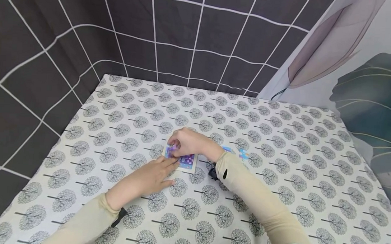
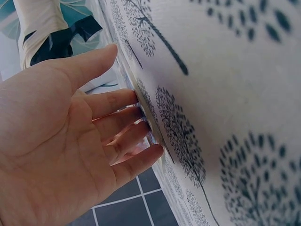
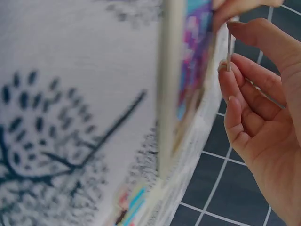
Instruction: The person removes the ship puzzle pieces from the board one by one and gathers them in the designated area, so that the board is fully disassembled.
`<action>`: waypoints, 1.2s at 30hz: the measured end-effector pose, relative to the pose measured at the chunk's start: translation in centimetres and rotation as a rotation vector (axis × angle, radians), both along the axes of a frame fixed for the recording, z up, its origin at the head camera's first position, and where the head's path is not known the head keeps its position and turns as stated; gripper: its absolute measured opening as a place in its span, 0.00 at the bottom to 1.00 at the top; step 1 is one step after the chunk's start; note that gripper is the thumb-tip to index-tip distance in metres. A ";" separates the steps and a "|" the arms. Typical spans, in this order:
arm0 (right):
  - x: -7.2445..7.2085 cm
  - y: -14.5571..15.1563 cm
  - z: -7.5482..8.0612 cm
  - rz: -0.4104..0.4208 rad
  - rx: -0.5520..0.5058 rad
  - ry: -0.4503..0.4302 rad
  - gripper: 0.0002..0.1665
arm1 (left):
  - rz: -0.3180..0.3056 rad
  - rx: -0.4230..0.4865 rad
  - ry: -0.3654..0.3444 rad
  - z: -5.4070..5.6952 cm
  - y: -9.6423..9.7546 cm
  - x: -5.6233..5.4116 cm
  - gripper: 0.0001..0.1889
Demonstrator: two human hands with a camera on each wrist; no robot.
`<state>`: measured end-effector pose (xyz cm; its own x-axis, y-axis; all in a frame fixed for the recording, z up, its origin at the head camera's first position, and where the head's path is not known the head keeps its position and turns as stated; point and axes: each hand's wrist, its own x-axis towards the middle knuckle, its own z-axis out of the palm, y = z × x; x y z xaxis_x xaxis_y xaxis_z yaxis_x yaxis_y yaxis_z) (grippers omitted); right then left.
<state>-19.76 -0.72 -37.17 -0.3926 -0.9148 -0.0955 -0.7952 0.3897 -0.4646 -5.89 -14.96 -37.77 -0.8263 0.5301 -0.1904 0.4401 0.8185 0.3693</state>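
A small jigsaw puzzle board [image 1: 188, 162] with a pale rim and a purple, blue and pink picture lies on the tablecloth. My left hand [image 1: 153, 176] rests its straight fingers on the board's near left edge, thumb spread away. In the left wrist view, the fingertips of that hand [image 2: 84, 122] touch the rim. Over the board, my right hand [image 1: 186, 141] pinches a purple puzzle piece [image 1: 172, 150] between thumb and fingers. The right wrist view shows this thin piece [image 3: 229, 49] edge-on in the right hand [image 3: 268, 94], apart from the board [image 3: 171, 89].
Right of the board, loose blue and orange puzzle pieces [image 1: 243, 154] lie on the tree-patterned tablecloth [image 1: 192, 211]. Another blue piece [image 1: 227, 149] is partly behind the right forearm. A dark gridded curtain [image 1: 176, 31] hangs behind the table, with a leaf-patterned one [image 1: 370, 106] at right.
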 end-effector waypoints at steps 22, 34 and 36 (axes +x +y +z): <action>1.0 2.9 0.3 -0.021 -0.129 0.003 0.21 | -0.014 0.045 -0.024 -0.2 -0.3 0.0 0.33; 1.4 6.5 -0.5 -0.089 -0.174 -0.031 0.21 | -0.016 0.042 -0.034 0.1 -0.4 0.2 0.33; 1.5 7.0 -0.6 -0.088 -0.179 -0.028 0.21 | -0.012 0.046 -0.032 0.1 -0.4 0.2 0.33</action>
